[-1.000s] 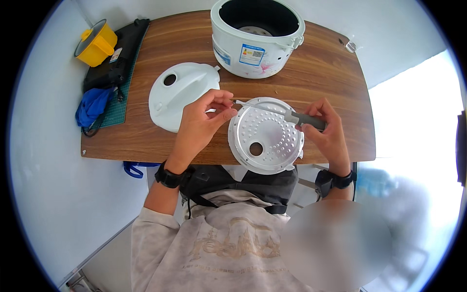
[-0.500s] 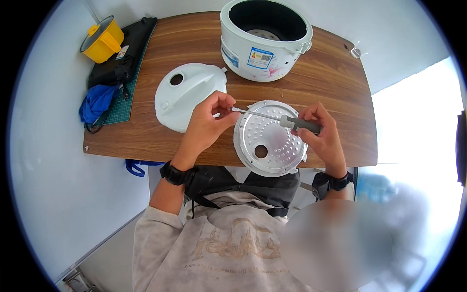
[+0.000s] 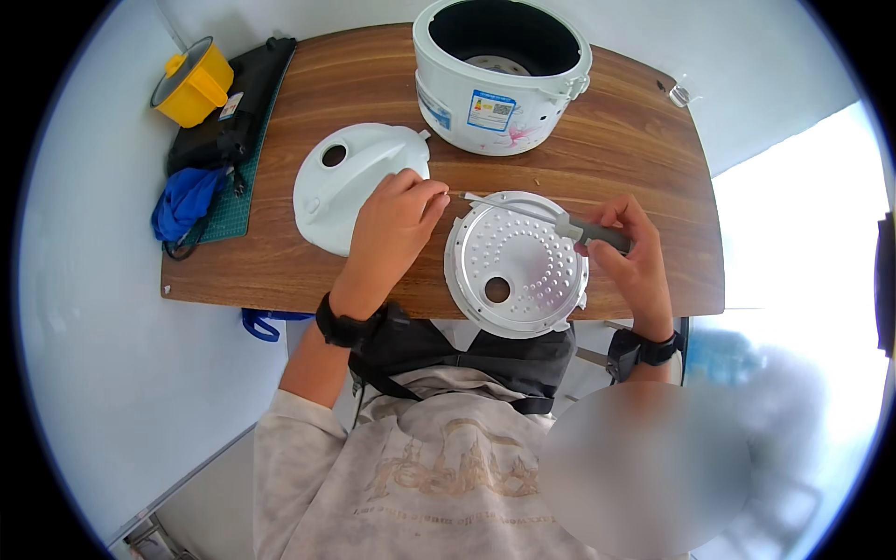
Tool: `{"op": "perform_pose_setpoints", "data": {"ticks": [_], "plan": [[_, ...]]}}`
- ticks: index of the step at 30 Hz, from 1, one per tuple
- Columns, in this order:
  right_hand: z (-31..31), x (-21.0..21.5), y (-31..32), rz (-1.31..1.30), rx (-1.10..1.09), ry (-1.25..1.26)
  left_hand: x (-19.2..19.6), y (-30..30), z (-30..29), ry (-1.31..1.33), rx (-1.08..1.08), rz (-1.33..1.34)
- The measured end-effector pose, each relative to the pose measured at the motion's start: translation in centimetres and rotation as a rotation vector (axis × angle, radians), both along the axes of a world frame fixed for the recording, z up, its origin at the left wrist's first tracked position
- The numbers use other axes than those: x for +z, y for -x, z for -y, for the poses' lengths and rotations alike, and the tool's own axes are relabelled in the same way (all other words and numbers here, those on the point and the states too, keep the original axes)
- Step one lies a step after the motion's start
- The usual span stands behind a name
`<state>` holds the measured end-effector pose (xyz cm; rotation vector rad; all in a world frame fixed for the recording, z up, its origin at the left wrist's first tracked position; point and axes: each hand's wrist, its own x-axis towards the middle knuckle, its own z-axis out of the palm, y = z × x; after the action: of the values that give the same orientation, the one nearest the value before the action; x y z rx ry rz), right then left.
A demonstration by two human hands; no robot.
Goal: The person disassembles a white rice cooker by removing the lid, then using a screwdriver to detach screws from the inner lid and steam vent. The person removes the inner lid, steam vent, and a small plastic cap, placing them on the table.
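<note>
My right hand is wrapped round the grey handle of a screwdriver, whose thin metal shaft points left and slightly away from me. Just left of its tip, my left hand is closed in a pinch. Something tiny shows at the fingertips, too small to name. Below the shaft lies a round silver metal plate with raised dimples and one round hole, at the table's near edge. A white plastic rice cooker lid lies left of it, partly behind my left hand.
A white rice cooker body with a dark inside stands at the back. On the left, a green mat bears a black case, a yellow pot and a blue cloth. A small clear object sits at the far right corner.
My left fingers have come off the screwdriver's tip and stay pinched beside it. My right hand has drawn the screwdriver slightly to the right.
</note>
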<state>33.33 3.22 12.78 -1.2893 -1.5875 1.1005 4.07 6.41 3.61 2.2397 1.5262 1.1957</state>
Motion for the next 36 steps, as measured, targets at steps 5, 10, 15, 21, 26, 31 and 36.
{"op": "perform_pose_setpoints", "data": {"ticks": [5, 10, 15, 21, 26, 31, 36], "plan": [[0.1, 0.3, -1.3, 0.001, -0.022, -0.02, 0.1, -1.0, -2.6, -0.086, -0.019, -0.308], [0.4, 0.2, -2.1, -0.019, -0.031, -0.034, -2.1, -1.6, -5.3, -0.122, -0.009, -0.515], [0.6, 0.3, -2.8, 0.006, -0.045, -0.023, -2.3, -2.1, -5.4, -0.111, -0.003, -0.664], [0.6, 0.5, -3.2, 0.008, -0.078, -0.014, -2.5, -2.4, -5.1, -0.161, -0.002, -0.659], [0.6, 0.5, -3.5, 0.015, -0.068, -0.031, -2.6, -2.9, -4.9, -0.139, 0.068, -0.711], [0.8, 0.6, -3.5, 0.02, -0.076, -0.03, -2.7, -2.7, -5.0, -0.133, 0.064, -0.69], [0.8, 0.8, -3.5, 0.036, -0.085, -0.025, -3.1, -2.5, -5.3, -0.13, 0.083, -0.704]]}}
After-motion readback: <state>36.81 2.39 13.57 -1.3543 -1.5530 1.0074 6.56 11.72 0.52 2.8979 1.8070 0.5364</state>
